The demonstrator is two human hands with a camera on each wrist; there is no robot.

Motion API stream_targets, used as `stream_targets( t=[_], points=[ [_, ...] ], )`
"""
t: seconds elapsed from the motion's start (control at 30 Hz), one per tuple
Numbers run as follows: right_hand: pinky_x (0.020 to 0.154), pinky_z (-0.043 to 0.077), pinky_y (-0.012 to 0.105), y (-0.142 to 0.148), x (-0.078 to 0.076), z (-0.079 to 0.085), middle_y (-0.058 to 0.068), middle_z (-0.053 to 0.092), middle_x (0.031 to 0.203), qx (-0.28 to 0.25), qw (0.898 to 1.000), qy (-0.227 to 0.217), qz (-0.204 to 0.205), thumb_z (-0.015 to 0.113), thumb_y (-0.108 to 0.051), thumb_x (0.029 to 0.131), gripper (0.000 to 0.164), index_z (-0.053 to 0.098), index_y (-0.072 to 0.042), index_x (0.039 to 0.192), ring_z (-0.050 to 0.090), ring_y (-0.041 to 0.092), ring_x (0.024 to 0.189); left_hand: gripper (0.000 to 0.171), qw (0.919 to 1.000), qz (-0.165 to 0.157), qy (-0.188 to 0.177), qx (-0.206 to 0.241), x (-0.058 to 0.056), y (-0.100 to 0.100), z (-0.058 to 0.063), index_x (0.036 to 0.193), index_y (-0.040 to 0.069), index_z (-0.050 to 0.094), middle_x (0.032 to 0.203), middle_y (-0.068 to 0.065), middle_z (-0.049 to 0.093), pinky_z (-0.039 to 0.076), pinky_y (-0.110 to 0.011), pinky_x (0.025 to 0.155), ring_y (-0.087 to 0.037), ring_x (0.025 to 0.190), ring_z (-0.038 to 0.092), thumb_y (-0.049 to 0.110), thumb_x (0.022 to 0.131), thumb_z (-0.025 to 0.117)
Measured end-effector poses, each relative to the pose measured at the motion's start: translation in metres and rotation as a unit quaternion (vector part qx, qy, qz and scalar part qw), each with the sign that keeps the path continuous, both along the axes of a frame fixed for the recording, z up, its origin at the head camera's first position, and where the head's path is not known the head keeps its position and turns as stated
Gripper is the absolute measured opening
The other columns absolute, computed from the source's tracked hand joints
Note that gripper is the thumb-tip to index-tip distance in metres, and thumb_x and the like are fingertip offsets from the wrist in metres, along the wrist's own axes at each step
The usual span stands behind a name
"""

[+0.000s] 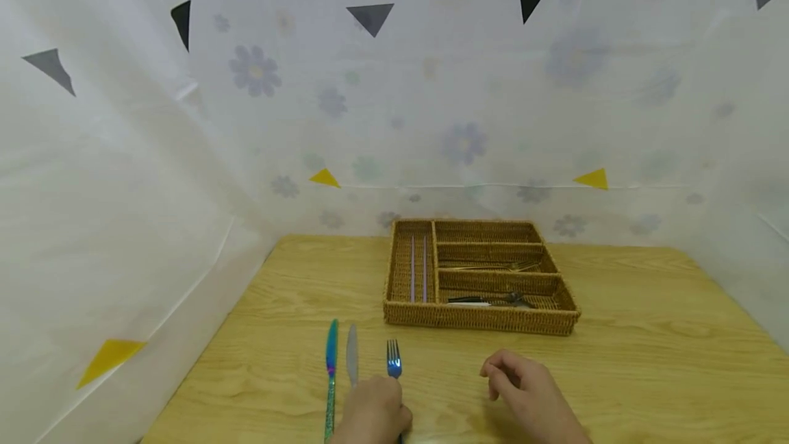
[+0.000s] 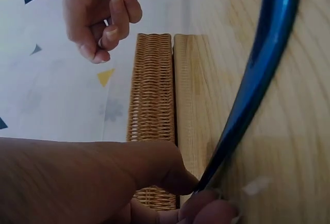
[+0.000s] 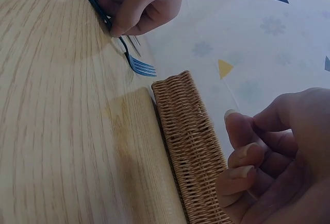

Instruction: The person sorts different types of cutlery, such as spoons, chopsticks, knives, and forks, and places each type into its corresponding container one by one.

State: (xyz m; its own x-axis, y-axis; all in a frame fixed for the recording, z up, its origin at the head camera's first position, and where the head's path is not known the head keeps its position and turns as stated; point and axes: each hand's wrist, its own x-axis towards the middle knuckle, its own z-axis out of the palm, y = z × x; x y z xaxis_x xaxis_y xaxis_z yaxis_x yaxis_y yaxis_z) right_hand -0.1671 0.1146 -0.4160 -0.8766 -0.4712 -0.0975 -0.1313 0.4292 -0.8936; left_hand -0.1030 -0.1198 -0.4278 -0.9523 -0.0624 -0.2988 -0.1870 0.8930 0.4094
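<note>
My left hand [image 1: 374,411] pinches a shiny blue fork [image 1: 394,360] by its handle, low at the tabletop, with the tines pointing away from me. In the left wrist view, the thumb and fingertips meet on the dark blue handle [image 2: 252,74]. Just left of that hand lie a blue-green iridescent table knife [image 1: 331,362] and a silver table knife [image 1: 352,351], whose handle the hand hides. My right hand [image 1: 531,392] hovers above the table in front of the wicker tray, fingers loosely bent and holding nothing.
A wicker cutlery tray [image 1: 481,317] stands at the back of the wooden table [image 1: 647,362]. Purple chopsticks [image 1: 413,269] lie in its left compartment, gold cutlery [image 1: 520,266] in the middle one, and black-handled cutlery [image 1: 468,299] in the front one. White patterned sheeting [image 1: 407,101] surrounds the table.
</note>
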Motion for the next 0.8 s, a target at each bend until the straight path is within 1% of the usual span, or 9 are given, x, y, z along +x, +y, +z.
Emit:
stream_targets(
  t=[0.07,0.2,0.33,0.47,0.53,0.6,0.67,0.73,0.8],
  points=[
    [0.047,0.038,0.026,0.0002,0.0001,-0.0005,0.008,0.062,0.077,-0.002,1.0,0.0,0.003,0.051,-0.034,0.096,0.032,0.061,-0.004,0.098,0.055,0.018,0.062,0.027,0.9999,0.003,0.006,0.01,-0.001,0.0008,-0.0007,0.054,0.006,0.055,0.057,-0.003,0.051,0.042,-0.028,0.045,-0.015,0.049,0.047,0.015,0.076,0.069],
    [0.046,0.036,0.026,0.0004,0.0005,-0.0016,0.009,0.062,0.077,-0.004,1.0,-0.005,0.002,0.051,-0.034,0.096,0.032,0.061,-0.003,0.098,0.055,0.018,0.061,0.022,0.9998,0.008,0.016,0.005,-0.0016,0.002,-0.0022,0.059,0.004,0.055,0.061,-0.004,0.052,0.048,-0.033,0.051,-0.017,0.054,0.05,0.012,0.075,0.068],
    [0.048,0.038,0.026,0.0002,0.0008,-0.0025,0.01,0.062,0.078,-0.006,1.0,-0.01,-0.003,0.051,-0.034,0.096,0.033,0.061,-0.003,0.098,0.056,0.018,0.063,0.016,0.9998,0.019,0.01,0.0,-0.0018,0.0036,-0.0026,0.066,0.0,0.057,0.065,-0.007,0.054,0.052,-0.04,0.057,-0.019,0.06,0.053,0.01,0.075,0.066],
    [0.048,0.039,0.026,0.0003,0.0011,-0.003,0.01,0.062,0.077,-0.007,1.0,-0.011,-0.008,0.052,-0.033,0.096,0.032,0.061,-0.003,0.098,0.057,0.018,0.064,0.013,0.999,0.034,-0.004,0.03,-0.0029,0.0041,-0.0029,0.069,-0.001,0.055,0.064,-0.009,0.053,0.049,-0.04,0.052,-0.022,0.057,0.053,0.008,0.074,0.064],
    [0.047,0.038,0.026,0.0006,0.0012,-0.0031,0.009,0.062,0.077,-0.006,1.0,-0.008,-0.008,0.052,-0.033,0.096,0.032,0.061,-0.003,0.097,0.057,0.018,0.063,0.012,0.9981,0.037,-0.007,0.049,-0.0035,0.0033,-0.003,0.076,-0.004,0.056,0.066,-0.011,0.053,0.049,-0.041,0.052,-0.023,0.057,0.053,0.006,0.075,0.064],
    [0.047,0.037,0.026,0.0006,0.0014,-0.0032,0.009,0.062,0.077,-0.006,1.0,-0.006,-0.007,0.052,-0.033,0.096,0.032,0.061,-0.003,0.097,0.056,0.018,0.062,0.018,0.9974,0.037,-0.011,0.062,-0.0045,0.0021,-0.0034,0.086,-0.008,0.056,0.069,-0.016,0.056,0.051,-0.042,0.053,-0.025,0.059,0.056,0.005,0.076,0.064],
    [0.047,0.037,0.026,0.0005,0.0017,-0.0035,0.009,0.062,0.076,-0.006,1.0,-0.005,-0.006,0.051,-0.033,0.096,0.032,0.061,-0.003,0.097,0.056,0.017,0.062,0.032,0.9973,0.028,-0.013,0.067,-0.0062,0.0006,-0.0039,0.102,-0.013,0.054,0.075,-0.022,0.059,0.053,-0.045,0.057,-0.027,0.063,0.059,0.002,0.075,0.064],
    [0.047,0.037,0.026,0.0002,0.0021,-0.0041,0.009,0.062,0.077,-0.008,1.0,-0.006,-0.006,0.051,-0.033,0.096,0.031,0.061,-0.003,0.097,0.056,0.017,0.063,0.044,0.9976,0.013,-0.008,0.067,-0.0067,-0.0005,-0.0042,0.114,-0.014,0.049,0.078,-0.023,0.06,0.053,-0.042,0.056,-0.025,0.063,0.059,0.001,0.075,0.064],
    [0.047,0.037,0.026,0.0001,0.0026,-0.0045,0.009,0.062,0.077,-0.01,1.0,-0.007,-0.006,0.051,-0.032,0.096,0.031,0.061,-0.003,0.097,0.056,0.017,0.064,0.046,0.9974,0.005,-0.008,0.072,-0.0079,-0.0007,-0.0039,0.116,-0.01,0.047,0.077,-0.021,0.061,0.051,-0.039,0.054,-0.024,0.061,0.058,-0.001,0.074,0.064]
  ],
)
